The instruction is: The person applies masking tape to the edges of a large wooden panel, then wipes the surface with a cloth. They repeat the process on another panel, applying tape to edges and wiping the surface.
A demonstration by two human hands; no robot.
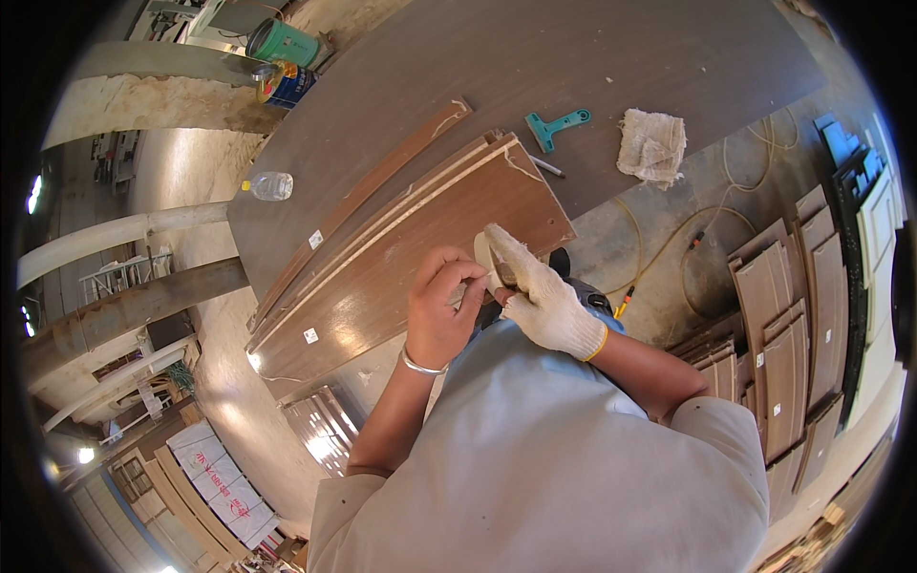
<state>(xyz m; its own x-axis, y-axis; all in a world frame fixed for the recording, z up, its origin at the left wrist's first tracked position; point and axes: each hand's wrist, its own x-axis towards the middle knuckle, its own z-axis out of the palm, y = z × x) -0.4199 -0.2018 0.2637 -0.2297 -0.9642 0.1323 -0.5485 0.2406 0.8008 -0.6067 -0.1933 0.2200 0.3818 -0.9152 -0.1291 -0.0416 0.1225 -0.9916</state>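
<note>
Nearest, over a dusty concrete floor [659, 239], the bare left hand [439, 310] and gloved right hand [544, 301] pinch a pale tape roll [485, 258] between closed fingers, at the near edge of brown veneered panels [411, 248]. Farther on the dark worktable [573, 57]: teal scraper [557, 126], rag [652, 143]; far left, bottle [269, 185], cans [284, 59].

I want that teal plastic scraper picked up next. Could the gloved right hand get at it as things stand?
Probably yes. The teal plastic scraper lies in the open on the dark tabletop, nothing over it, but the right hand is busy with a small object.
</note>
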